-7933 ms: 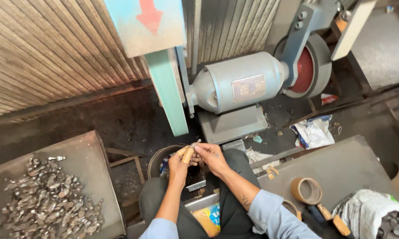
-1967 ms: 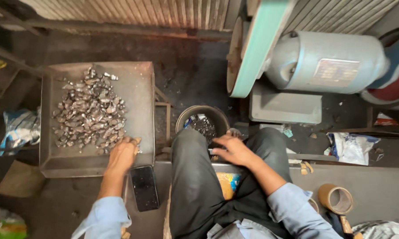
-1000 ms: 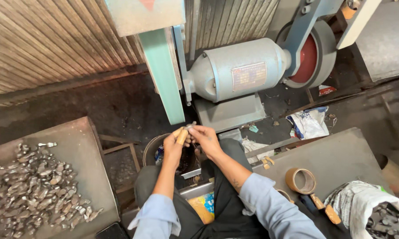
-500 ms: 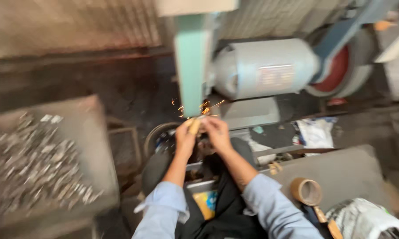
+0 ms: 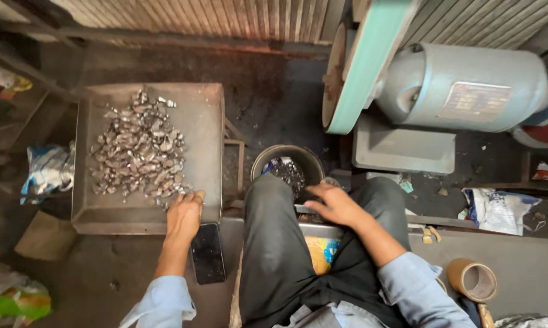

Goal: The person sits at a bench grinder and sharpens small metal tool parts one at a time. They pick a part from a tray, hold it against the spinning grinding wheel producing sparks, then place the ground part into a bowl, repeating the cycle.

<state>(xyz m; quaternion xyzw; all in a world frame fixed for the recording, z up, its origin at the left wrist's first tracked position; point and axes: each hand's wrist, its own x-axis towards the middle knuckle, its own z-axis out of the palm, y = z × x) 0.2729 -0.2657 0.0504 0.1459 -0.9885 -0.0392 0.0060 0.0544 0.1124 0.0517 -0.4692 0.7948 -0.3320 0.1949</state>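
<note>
My left hand (image 5: 184, 215) reaches into a grey metal tray (image 5: 208, 127) at the left, with its fingers at the near edge of a heap of small silvery metal pieces (image 5: 137, 152). Whether it grips a piece is not visible. My right hand (image 5: 333, 203) hovers over my dark-trousered lap, fingers spread and empty, next to a round dark bucket (image 5: 268, 159) holding more metal pieces. A belt grinder with a green sanding belt (image 5: 362, 73) and a grey motor (image 5: 462, 88) stands beyond the bucket.
A black phone (image 5: 207, 252) lies by my left wrist. A roll of brown tape (image 5: 471, 279) sits at the lower right, and a white plastic bag (image 5: 498, 209) lies right of my knee. A corrugated metal wall (image 5: 225, 15) runs along the top.
Both hands left the sanding belt, where a piece was throwing sparks. My left hand swung left to the tray of pieces; my right hand dropped beside the bucket.
</note>
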